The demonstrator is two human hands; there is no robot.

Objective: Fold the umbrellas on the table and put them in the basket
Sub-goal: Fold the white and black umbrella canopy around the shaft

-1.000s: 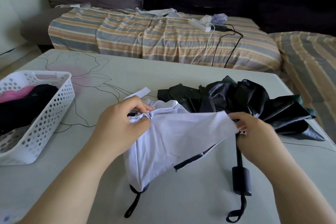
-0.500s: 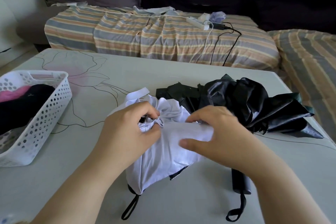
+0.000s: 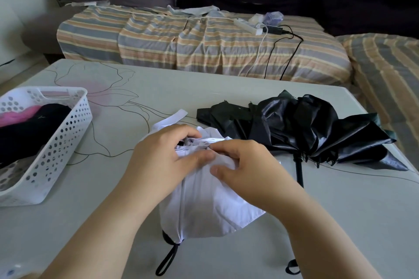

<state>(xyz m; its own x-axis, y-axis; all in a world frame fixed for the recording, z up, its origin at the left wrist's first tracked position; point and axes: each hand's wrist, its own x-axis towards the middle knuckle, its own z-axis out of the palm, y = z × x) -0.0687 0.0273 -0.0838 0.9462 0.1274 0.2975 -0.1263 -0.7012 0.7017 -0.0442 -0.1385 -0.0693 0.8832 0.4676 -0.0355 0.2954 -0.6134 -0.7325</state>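
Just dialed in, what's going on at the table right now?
A person is folding a white umbrella on the table. The left hand grips the gathered cloth near its top, and the right hand pinches a fold against it. A black umbrella lies unfolded just behind, untouched. The white basket at the left holds dark and pink items already; neither of these two umbrellas is in it yet.

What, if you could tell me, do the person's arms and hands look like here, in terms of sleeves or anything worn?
Both forearms are bare as far as the picture shows, with no sleeves in view. The left hand and right hand wear no gloves, and no rings, watch or bracelets show. No markings are visible.
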